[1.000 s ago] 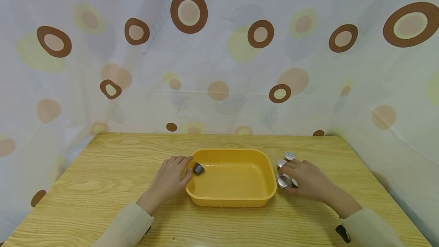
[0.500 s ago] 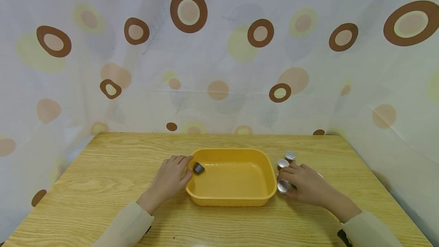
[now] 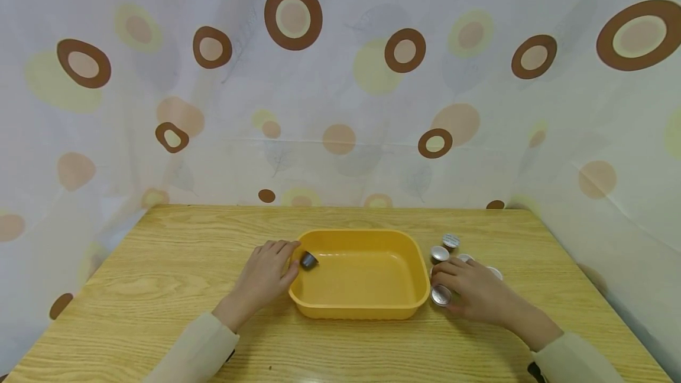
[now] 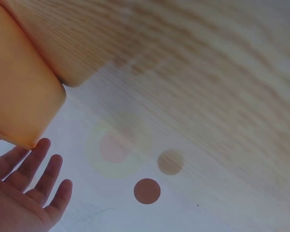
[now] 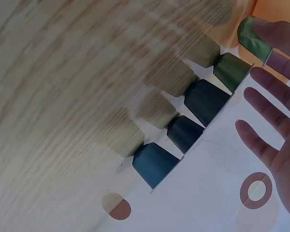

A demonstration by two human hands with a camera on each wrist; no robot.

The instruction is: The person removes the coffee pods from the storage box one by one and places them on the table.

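My left hand point(image 3: 266, 273) rests at the left rim of a yellow plastic basin point(image 3: 359, 314). In the left wrist view its fingers are spread and nearly straight, touching the rim; the thumb is mostly hidden. One dark coffee capsule point(image 3: 308, 260) lies inside the basin at the left. To the basin's right, my right hand point(image 3: 475, 289) is down among several capsules. Between its thumb and index finger it pinches a green coffee capsule point(image 5: 253, 39), best seen in the right wrist view. A silver capsule lid point(image 3: 441, 295) shows by those fingertips.
Other capsules stand lid-up near the right hand: one at the back point(image 3: 450, 241), one by the rim point(image 3: 439, 253), one farther right point(image 3: 495, 272). The right wrist view shows a teal capsule point(image 5: 154, 164). A patterned cloth point(image 3: 340, 105) hangs behind the wooden table point(image 3: 213, 235).
My right hand has shifted slightly toward me, and the capsule lid by its fingertips moved nearer with it. More lids show behind the hand. The left hand and basin stay put.
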